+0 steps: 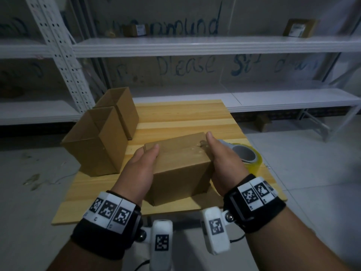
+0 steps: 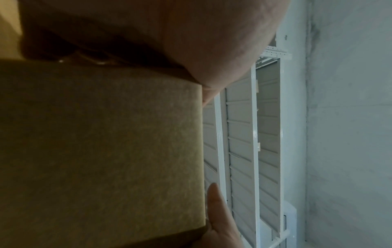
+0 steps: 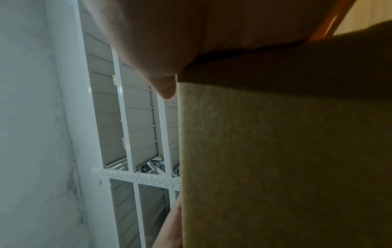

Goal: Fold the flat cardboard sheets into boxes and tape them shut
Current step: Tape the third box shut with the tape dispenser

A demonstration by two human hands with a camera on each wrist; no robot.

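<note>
White shelves (image 1: 195,45) stand behind. Both hands, left hand (image 1: 139,169) and right hand (image 1: 220,163), hold the closed box (image 1: 181,165); I think tape (image 1: 247,155) comes next.

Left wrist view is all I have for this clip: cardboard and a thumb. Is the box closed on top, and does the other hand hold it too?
Observer: Yes to both. In the head view the box has its top flaps folded down. The left hand grips its left side and the right hand its right side.
Operator: Is tape within reach?
Observer: A tape roll lies on the wooden table, just right of the right hand.
Operator: Any other boxes?
Observer: Two open boxes stand side by side at the table's left edge, open ends up.
</note>
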